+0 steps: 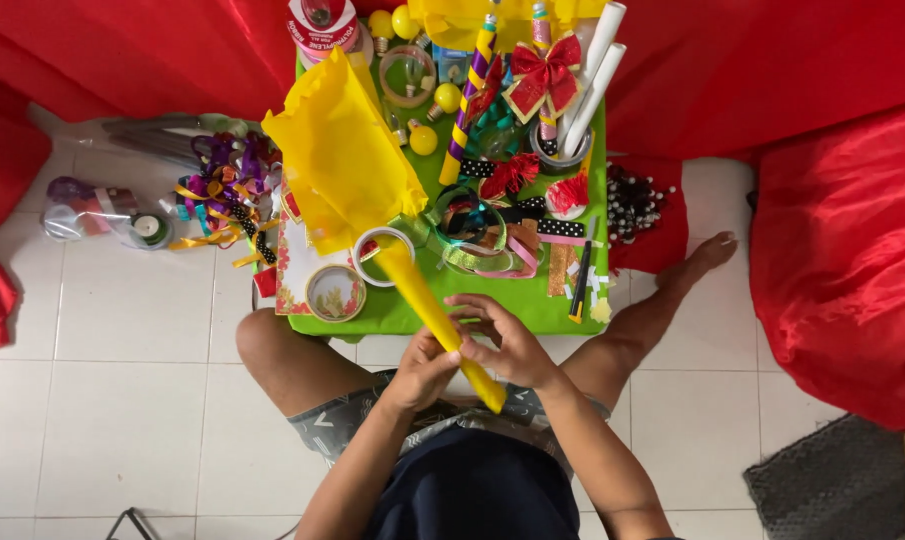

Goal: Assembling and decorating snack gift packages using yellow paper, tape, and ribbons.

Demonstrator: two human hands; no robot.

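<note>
Hands meet at the lower centre of the head view: the left hand (pixel 423 368) is wrapped closed around the yellow handle (pixel 435 312) of a yellow paper cone (pixel 341 155), and the right hand (pixel 508 345) has its fingers curled on the same handle, slightly lower and to the right. The handle slants from the lower centre up to the left, and the wide crinkled top spreads over the green worktop (pixel 533 305) in the upper middle. I judge the piece light, the top soft and easy to crush, the rolled handle stiffer, so the handle is the good place for holding. Tape rolls (pixel 336 292) and a red bow (pixel 544 75) lie on the worktop.
</note>
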